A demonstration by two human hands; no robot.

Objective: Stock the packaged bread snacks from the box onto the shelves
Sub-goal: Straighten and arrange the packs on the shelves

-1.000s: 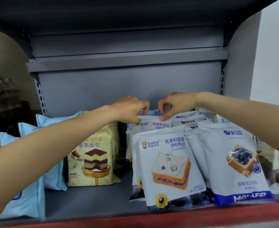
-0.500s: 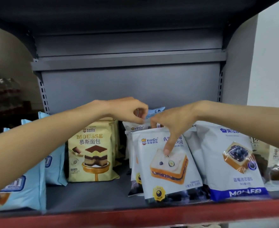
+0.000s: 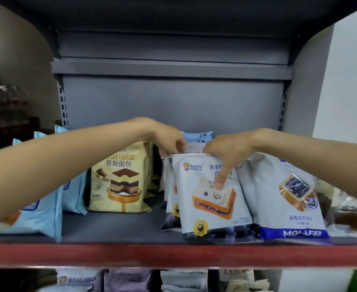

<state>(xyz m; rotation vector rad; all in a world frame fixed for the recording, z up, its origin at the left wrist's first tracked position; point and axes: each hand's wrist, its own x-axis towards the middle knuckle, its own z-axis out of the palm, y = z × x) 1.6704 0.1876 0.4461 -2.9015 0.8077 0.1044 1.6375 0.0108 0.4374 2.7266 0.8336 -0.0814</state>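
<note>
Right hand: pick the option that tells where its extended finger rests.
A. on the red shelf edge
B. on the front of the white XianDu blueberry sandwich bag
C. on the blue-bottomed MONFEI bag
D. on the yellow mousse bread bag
B: the right hand reaches over the top of the white XianDu bag, and its fingertip presses on the pictured bread slice on that bag's front.

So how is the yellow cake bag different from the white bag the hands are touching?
The yellow mousse bag shows a brown layered cake on a gold stand; the white XianDu bag shows a sandwich slice with purple filling. Nobody touches the yellow mousse bag, while the left hand pinches the white XianDu bag's top and the right hand presses a finger on its front. Both stand upright on the same shelf.
</note>
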